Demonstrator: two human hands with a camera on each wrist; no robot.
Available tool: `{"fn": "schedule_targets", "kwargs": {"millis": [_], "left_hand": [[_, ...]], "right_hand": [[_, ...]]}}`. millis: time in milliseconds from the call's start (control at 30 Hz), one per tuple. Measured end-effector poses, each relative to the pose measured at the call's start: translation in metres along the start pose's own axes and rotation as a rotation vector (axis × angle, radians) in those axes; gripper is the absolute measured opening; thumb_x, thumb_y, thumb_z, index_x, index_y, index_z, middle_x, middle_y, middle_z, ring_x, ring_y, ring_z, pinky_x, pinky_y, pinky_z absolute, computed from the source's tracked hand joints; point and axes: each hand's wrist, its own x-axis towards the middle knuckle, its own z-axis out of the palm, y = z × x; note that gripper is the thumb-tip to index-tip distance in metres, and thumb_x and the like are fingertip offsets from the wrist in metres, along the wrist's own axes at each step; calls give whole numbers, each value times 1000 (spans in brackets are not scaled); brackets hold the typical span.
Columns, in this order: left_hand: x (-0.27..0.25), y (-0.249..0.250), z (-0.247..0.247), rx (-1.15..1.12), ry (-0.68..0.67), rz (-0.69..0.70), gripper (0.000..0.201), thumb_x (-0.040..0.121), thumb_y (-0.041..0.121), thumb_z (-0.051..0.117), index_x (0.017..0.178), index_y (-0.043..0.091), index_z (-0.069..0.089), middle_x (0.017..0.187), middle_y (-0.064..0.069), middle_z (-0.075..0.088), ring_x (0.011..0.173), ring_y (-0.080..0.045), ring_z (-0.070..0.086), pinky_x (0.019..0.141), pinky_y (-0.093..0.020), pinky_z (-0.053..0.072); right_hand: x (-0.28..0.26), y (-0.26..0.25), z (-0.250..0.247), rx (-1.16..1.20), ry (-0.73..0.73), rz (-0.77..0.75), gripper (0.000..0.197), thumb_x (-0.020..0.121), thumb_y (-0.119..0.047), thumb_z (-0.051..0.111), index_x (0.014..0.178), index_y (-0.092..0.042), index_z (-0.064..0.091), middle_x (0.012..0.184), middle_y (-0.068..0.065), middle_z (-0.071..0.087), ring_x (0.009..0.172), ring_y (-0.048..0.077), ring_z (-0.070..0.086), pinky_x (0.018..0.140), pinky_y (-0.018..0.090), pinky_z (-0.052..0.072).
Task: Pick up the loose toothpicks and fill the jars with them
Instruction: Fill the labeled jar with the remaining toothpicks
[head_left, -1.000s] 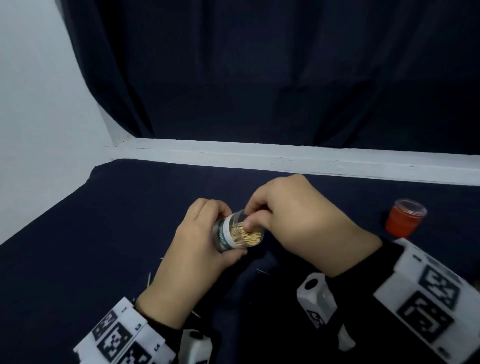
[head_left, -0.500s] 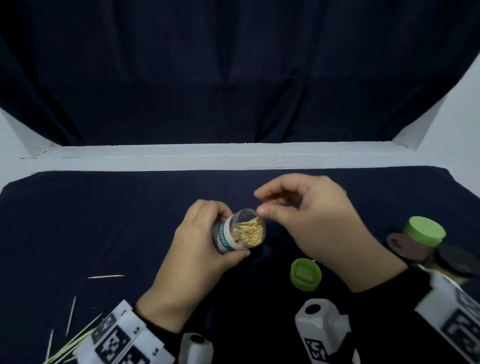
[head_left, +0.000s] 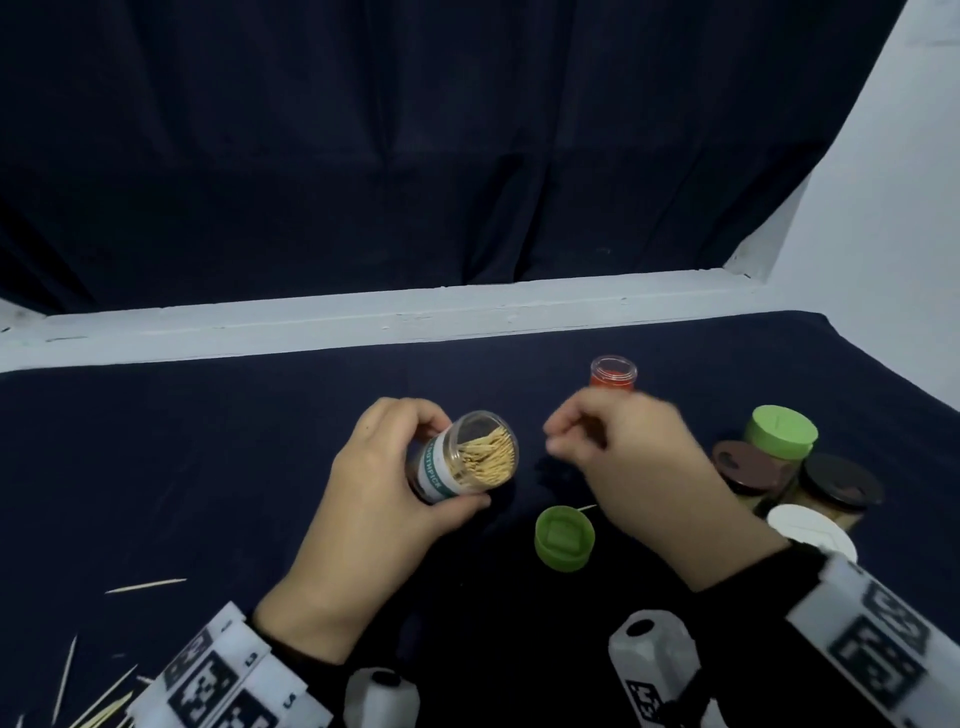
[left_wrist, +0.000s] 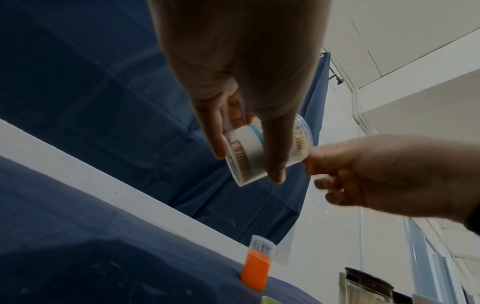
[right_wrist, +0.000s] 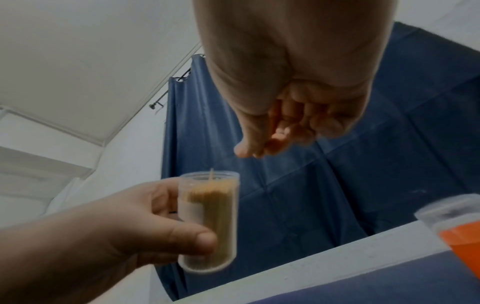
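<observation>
Scattered along the near left edge of the dark tabletop (head_left: 156, 467): loose toothpicks (head_left: 145, 585). Further in, left hand (head_left: 374, 499) wrapped around a clear jar (head_left: 470, 464), lidless, tilted, packed with toothpicks. Just right of it, apart from its mouth, right hand (head_left: 631, 467), blurred, fingers curled with thumb near fingertips; whether anything is pinched, impossible to tell. Between the hands, a green lid (head_left: 564, 538) lying flat. At far right, capped jars (head_left: 779, 441) clustered; beyond, an orange jar (head_left: 613, 375) standing upright.

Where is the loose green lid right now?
In the head view the green lid lies on the dark cloth near the middle, just below the right hand and right of the held jar.
</observation>
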Motion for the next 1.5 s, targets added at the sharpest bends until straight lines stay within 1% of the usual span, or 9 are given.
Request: {"fn": "schedule_targets", "kwargs": {"millis": [133,267,367,500,633,733,933,1033,1500], "left_hand": [[0,2,0,-7,5,-2,50,56,30,88,93,34,55,98,17,54,102,-1,53,81,-22,50],[0,3,0,-36,3,-15,49,59,31,87,97,33,57,100,18,55,104,0,53,80,-24,52],[0,2,0,-51,12,-27,49,60,31,87,97,35,57,100,20,57,103,0,55,81,-24,53],[3,3,-1,-88,7,-43,47,61,30,87,96,35,57,97,17,63,98,-1,60,83,-25,53],[8,4,-2,-86,20,-42,47,61,29,86,96,37,56,96,18,64,96,0,61,80,-19,53],[10,5,0,-86,31,-40,47,62,28,86,97,38,57,97,18,64,95,0,61,78,-17,52],[9,12,13,-109,-27,-34,47,64,26,85,100,39,59,99,19,64,97,0,61,81,-18,52],[7,16,21,-137,-77,-30,48,65,25,86,104,36,61,102,17,65,98,-2,61,83,-24,53],[8,29,38,-74,-144,52,52,59,20,89,98,39,60,104,22,57,96,-3,59,78,-20,50]], "right_hand": [[2,22,18,-567,-543,64,68,82,-32,68,142,-35,35,136,5,38,125,27,43,101,37,41],[10,24,35,-703,-772,27,77,79,-23,75,143,-32,34,139,7,33,127,34,39,101,43,41],[9,29,40,-713,-718,-24,62,79,-14,73,134,-24,45,129,8,37,119,32,46,93,38,44],[1,32,26,-493,-558,-61,49,82,-26,70,126,-28,49,120,1,44,112,21,49,90,24,39],[-6,35,-3,-50,-157,-26,49,76,-21,76,115,-39,54,117,-4,50,104,11,51,79,2,31],[-20,37,-22,223,63,42,46,76,-20,77,106,-46,56,111,-9,55,92,2,55,78,8,39],[-41,33,-36,558,67,70,44,81,-17,71,112,-47,61,106,-12,64,89,1,64,90,25,49],[-44,31,-37,666,17,52,47,81,-8,69,115,-40,62,100,-11,68,86,5,67,89,24,51],[-37,28,-28,619,-58,-33,57,74,-4,75,120,-32,55,103,-8,69,94,8,68,82,24,55]]}}
